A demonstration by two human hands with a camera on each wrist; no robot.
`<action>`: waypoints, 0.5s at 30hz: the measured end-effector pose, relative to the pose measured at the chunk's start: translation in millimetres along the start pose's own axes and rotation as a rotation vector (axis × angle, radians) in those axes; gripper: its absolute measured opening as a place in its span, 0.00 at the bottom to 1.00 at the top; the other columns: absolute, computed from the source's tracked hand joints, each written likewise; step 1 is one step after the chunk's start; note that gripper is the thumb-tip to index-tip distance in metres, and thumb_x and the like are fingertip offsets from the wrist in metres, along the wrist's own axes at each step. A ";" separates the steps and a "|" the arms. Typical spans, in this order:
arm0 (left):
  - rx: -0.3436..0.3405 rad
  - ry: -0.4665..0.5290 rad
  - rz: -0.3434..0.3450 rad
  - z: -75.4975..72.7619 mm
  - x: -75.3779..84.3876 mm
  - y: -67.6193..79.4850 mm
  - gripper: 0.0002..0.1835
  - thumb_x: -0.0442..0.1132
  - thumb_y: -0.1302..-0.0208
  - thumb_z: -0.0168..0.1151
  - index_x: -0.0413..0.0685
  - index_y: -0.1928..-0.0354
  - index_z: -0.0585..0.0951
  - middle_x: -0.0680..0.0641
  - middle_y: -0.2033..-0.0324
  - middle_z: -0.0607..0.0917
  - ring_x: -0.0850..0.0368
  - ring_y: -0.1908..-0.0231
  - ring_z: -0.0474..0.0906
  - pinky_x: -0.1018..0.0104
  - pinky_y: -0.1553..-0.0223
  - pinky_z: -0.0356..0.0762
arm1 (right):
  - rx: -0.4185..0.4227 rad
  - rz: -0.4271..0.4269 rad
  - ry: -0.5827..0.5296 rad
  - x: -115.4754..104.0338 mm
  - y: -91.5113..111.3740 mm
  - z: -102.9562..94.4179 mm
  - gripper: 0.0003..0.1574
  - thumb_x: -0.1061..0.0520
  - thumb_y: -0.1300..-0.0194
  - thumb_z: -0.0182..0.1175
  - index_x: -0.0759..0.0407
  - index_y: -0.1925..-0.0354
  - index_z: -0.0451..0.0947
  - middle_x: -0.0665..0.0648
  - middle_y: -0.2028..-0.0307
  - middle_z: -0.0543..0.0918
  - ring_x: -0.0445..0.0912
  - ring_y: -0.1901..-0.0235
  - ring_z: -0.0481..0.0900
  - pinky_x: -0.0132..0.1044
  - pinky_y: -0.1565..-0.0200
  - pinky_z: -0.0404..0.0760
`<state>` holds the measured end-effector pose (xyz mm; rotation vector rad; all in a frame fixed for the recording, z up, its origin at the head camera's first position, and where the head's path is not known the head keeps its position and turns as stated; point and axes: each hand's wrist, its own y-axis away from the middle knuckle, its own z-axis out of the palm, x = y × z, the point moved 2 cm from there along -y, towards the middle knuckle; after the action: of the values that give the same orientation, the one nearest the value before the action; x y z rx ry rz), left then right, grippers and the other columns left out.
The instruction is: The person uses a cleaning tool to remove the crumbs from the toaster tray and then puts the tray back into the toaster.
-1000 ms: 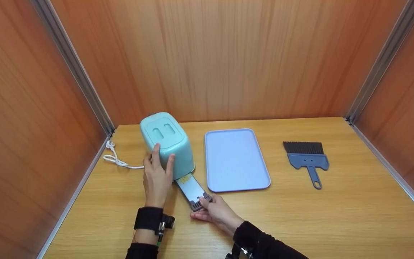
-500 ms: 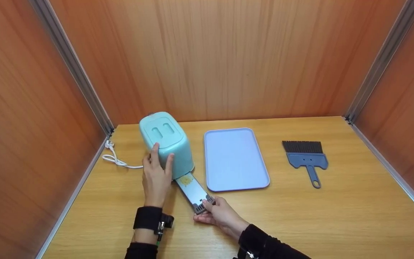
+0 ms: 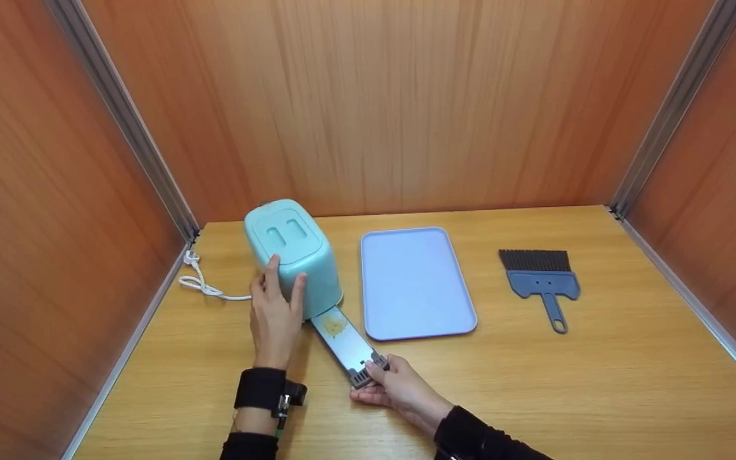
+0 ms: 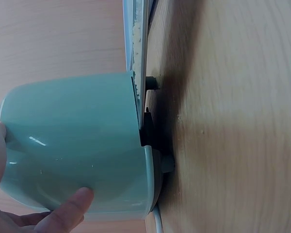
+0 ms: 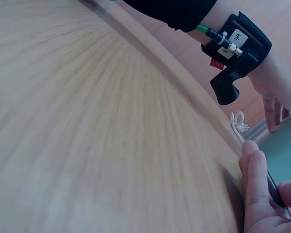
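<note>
A teal toaster stands at the left of the table, its crumb tray sticking out at the near end. Yellowish crumbs lie on the tray close to the toaster. My left hand rests against the toaster's near side with spread, fairly straight fingers; one fingertip reaches the top edge. The tray's dark slotted end is pinched by my right hand, thumb above and fingers beneath. In the left wrist view, the tray's inner end is still within the toaster body.
A pale blue serving tray lies right of the toaster. Farther right is a blue hand brush with dark bristles. The toaster's white cord and plug lie at the left. Wooden panels enclose the back and sides.
The crumb tray has slid farther out, towards me and to the right, with my right hand pinching it. More of the crumbs show. My left hand stays on the toaster.
</note>
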<state>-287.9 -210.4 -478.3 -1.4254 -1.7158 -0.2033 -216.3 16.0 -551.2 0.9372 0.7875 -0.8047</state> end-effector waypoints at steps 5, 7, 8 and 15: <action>0.001 0.004 0.002 0.9 -0.4 -0.3 0.37 0.61 0.19 0.57 0.63 0.16 0.59 0.28 0.24 0.64 0.29 0.31 0.74 0.30 0.36 0.79 | 0.000 0.011 0.024 0.6 4.4 -3.4 0.16 0.61 0.15 0.49 0.71 0.40 0.59 0.70 0.56 0.85 0.50 0.64 0.93 0.41 0.51 0.92; 0.004 0.008 0.005 1.2 -0.6 -0.3 0.37 0.61 0.20 0.57 0.64 0.16 0.59 0.28 0.24 0.64 0.29 0.31 0.74 0.30 0.36 0.79 | -0.003 0.019 0.025 0.6 6.5 -4.7 0.14 0.61 0.14 0.49 0.70 0.41 0.59 0.69 0.57 0.86 0.50 0.65 0.93 0.40 0.52 0.92; 0.005 0.011 0.006 1.3 -0.5 -0.2 0.37 0.61 0.20 0.57 0.64 0.16 0.59 0.28 0.24 0.64 0.29 0.31 0.74 0.30 0.36 0.79 | -0.005 0.022 0.025 0.7 7.5 -5.3 0.14 0.61 0.14 0.49 0.70 0.41 0.59 0.69 0.57 0.86 0.50 0.65 0.93 0.40 0.52 0.92; 0.017 0.023 0.021 0.7 -2.0 0.3 0.37 0.61 0.20 0.58 0.64 0.17 0.60 0.27 0.26 0.66 0.29 0.33 0.75 0.29 0.38 0.80 | -0.005 0.005 0.013 1.3 14.0 -10.6 0.16 0.61 0.14 0.48 0.72 0.40 0.58 0.68 0.57 0.86 0.50 0.65 0.93 0.38 0.53 0.92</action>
<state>-288.1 -211.4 -480.2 -1.4226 -1.6800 -0.1923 -206.0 30.3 -551.1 0.9404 0.7976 -0.7926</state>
